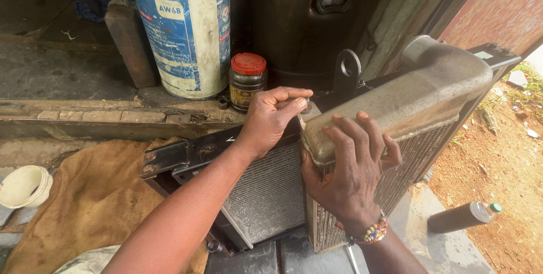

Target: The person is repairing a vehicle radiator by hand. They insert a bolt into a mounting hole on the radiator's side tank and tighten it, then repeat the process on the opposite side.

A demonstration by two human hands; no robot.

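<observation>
right hand [352,166] grip clamped on radiator tank [407,101], left hand [272,117] pinched together at its end

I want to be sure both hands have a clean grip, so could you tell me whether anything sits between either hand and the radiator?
Nothing visible does. The right hand lies directly on the end of the radiator's grey tank. The left hand pinches at the tank's corner; whether it holds something small there is unclear.

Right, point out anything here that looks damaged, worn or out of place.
The grey metal radiator tank under the right hand is stained and corroded, and stands tilted against the black frame. The blue-and-white drum has a scuffed, peeling label. A dark cylindrical bottle lies on its side on the red dirt.
</observation>
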